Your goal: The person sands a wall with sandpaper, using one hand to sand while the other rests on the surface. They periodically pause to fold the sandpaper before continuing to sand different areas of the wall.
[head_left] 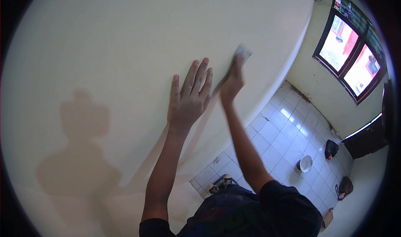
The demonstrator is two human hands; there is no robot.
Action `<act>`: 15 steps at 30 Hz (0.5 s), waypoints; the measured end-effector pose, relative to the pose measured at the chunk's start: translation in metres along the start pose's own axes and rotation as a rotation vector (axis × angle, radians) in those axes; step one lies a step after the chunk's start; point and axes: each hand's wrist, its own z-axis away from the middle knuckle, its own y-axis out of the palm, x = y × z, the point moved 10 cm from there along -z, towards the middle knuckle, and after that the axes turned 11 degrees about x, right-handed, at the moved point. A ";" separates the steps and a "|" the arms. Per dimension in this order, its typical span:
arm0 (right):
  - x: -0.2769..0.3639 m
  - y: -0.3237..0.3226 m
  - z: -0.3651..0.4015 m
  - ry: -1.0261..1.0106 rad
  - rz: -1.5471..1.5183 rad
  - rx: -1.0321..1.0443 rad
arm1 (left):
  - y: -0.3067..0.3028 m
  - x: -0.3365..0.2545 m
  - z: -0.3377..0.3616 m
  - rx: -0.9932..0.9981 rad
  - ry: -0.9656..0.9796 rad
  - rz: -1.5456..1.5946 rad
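Note:
A pale cream wall fills most of the head view. My left hand lies flat against it with the fingers stretched out and holds nothing. To its right, my right hand is raised at the wall, blurred by motion. Its fingers are closed on a small grey-white sheet, which lies at the wall surface. The sheet's exact kind is too smeared to make out.
White floor tiles stretch below to the right. On them stand a bucket, a black bag and a dark brown bag. A cardboard box is at lower right. A dark-framed window is at upper right.

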 end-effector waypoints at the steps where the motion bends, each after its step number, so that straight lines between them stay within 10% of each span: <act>1: 0.003 0.010 0.044 -0.076 0.071 0.048 | -0.001 0.001 0.000 0.006 -0.006 -0.007; 15: -0.006 0.000 0.021 -0.012 0.157 0.048 | 0.008 -0.003 0.000 0.029 -0.013 -0.041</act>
